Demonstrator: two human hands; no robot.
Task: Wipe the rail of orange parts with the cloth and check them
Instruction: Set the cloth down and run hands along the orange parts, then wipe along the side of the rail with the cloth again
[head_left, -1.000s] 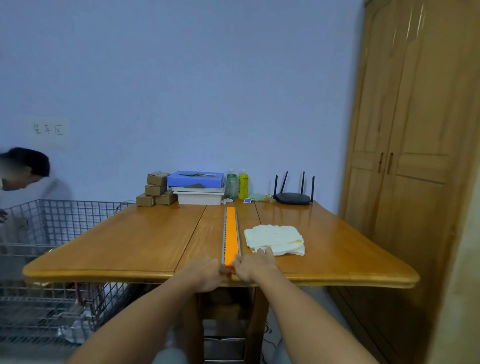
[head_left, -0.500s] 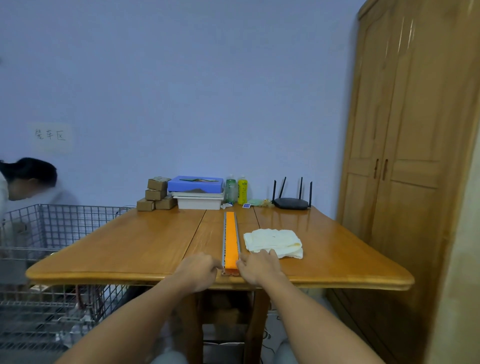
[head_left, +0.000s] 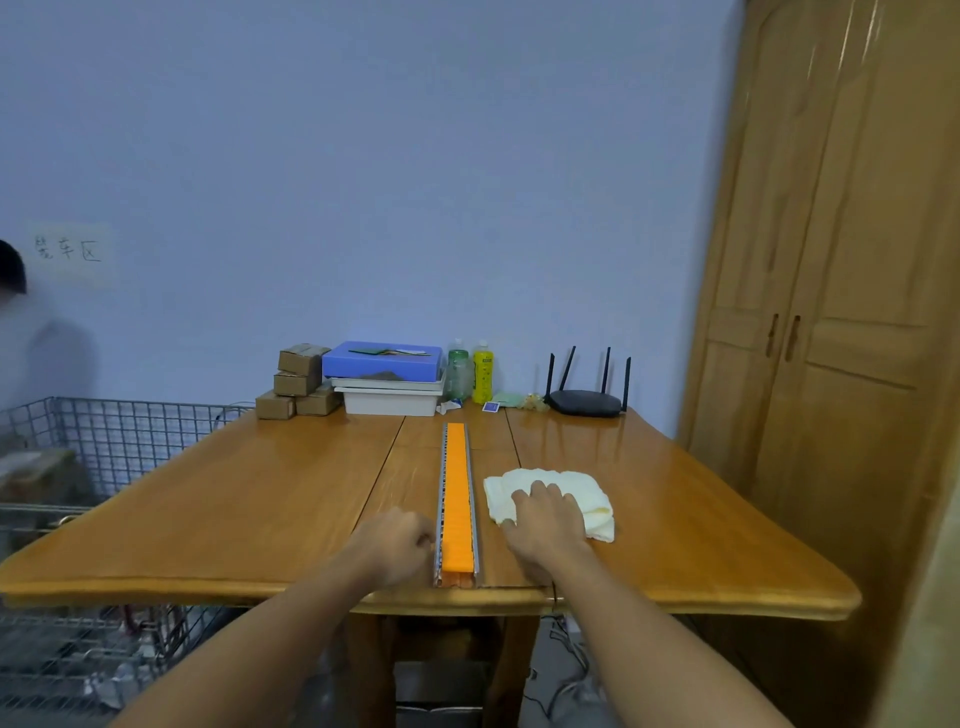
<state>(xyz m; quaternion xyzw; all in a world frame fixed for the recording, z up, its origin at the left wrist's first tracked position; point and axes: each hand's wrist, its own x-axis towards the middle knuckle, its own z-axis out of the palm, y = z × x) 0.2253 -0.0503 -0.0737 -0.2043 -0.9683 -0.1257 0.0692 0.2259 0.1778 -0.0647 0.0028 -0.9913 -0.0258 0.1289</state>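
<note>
A long metal rail (head_left: 457, 483) filled with a row of orange parts runs straight away from me down the middle of the wooden table (head_left: 249, 499). My left hand (head_left: 397, 545) rests curled against the rail's left side near its close end, fingers folded and touching the metal edge. A folded pale yellow cloth (head_left: 576, 496) lies just right of the rail. My right hand (head_left: 543, 519) lies flat on the cloth's near left part, fingers spread over it.
At the table's far edge stand small cardboard boxes (head_left: 298, 382), a blue lid on white trays (head_left: 387, 376), two bottles (head_left: 470, 371) and a black router (head_left: 587, 400). A wire cage cart (head_left: 104, 441) and a person (head_left: 21, 322) are at left. A wooden wardrobe (head_left: 841, 312) stands at right.
My right hand left the rail's near end and moved right and forward onto the cloth. My left hand stayed beside the rail. The person at left shifted further out of view.
</note>
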